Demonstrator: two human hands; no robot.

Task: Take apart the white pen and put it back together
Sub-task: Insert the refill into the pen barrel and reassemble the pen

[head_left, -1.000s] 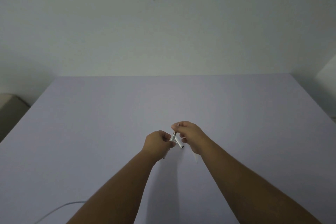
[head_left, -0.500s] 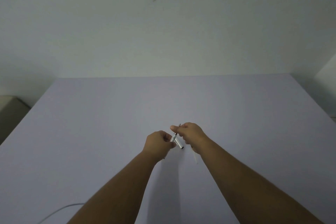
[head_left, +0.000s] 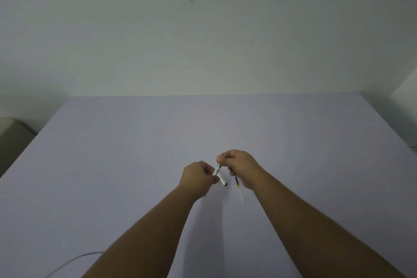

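Observation:
My left hand [head_left: 197, 175] pinches a short white and silver pen barrel [head_left: 216, 170] that tilts up to the right. A second white piece with a dark end [head_left: 223, 182] pokes out just below my left fingers; whether it is held or lies on the table I cannot tell. My right hand [head_left: 242, 168] is closed on the thin refill [head_left: 238, 186]. The refill's tip sticks out above my fingers near the barrel's top. Its black, yellow and clear tail hangs below my palm. The two hands are close together over the middle of the table [head_left: 112, 165].
A thin white cable [head_left: 74, 259] curves over the table's near left corner. A grey-beige object [head_left: 11, 133] stands off the left edge. A plain wall rises behind the table's far edge.
My right hand has shifted slightly right and up, away from the left hand. The refill's tail now shows below my right palm, apart from the barrel.

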